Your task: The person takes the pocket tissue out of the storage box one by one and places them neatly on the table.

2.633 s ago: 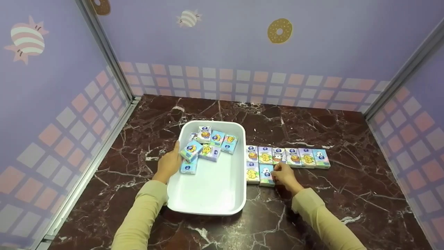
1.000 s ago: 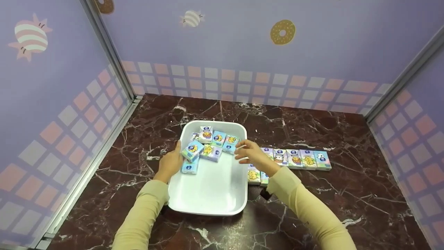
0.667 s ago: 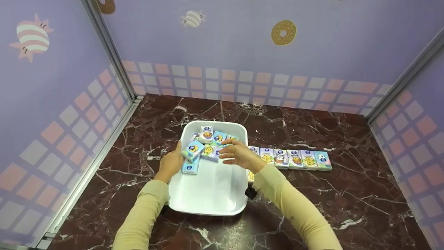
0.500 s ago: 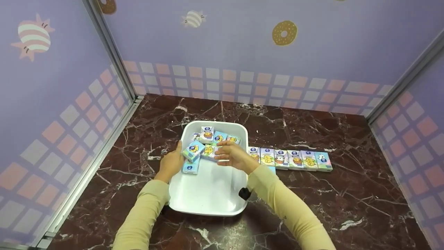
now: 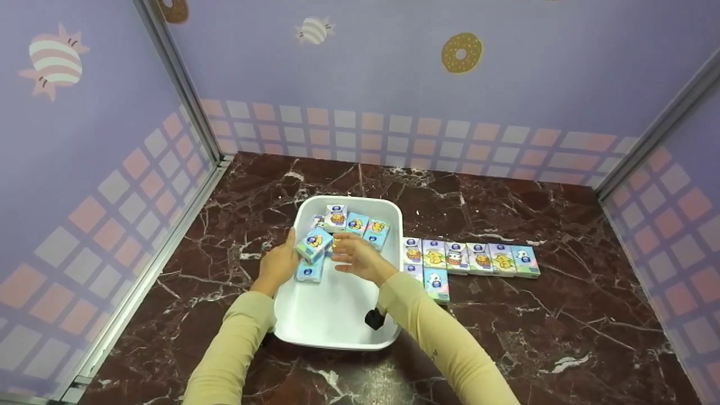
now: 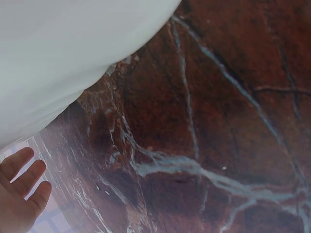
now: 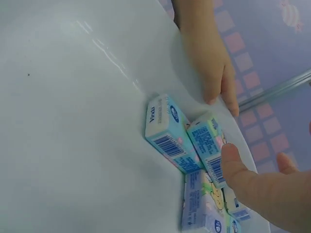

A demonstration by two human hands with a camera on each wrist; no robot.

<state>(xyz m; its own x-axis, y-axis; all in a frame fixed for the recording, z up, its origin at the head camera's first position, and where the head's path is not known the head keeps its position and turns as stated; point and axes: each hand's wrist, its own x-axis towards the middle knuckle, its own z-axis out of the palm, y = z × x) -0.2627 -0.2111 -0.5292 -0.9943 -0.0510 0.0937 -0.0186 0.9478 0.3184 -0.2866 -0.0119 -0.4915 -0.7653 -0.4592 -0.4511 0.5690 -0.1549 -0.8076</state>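
A white plastic tray [image 5: 337,315] holds several small cartoon-printed tissue packs, heaped in its far half. My left hand [image 5: 277,264] holds the tray's left rim, thumb on the inner side and fingers outside. In the left wrist view those fingers [image 6: 36,179] show beside the outer wall. Over the packs hovers my right hand [image 5: 363,260], its fingers spread and nothing held. A blue tissue pack [image 5: 314,244] leans near the left rim, on top of another blue pack [image 5: 309,271]. The right hand partly hides a purple pack [image 7: 199,201], seen in the right wrist view.
Right of the tray, tissue packs [image 5: 481,259] lie edge to edge in a row. Below its left end is a shorter second row, with a blue pack [image 5: 436,284]. Patterned purple walls [image 5: 360,67] bound the dark marble tabletop [image 5: 540,337].
My right hand has let go of the blue pack in the second row and swung left, over the tray's packs. The left hand stays on the rim.
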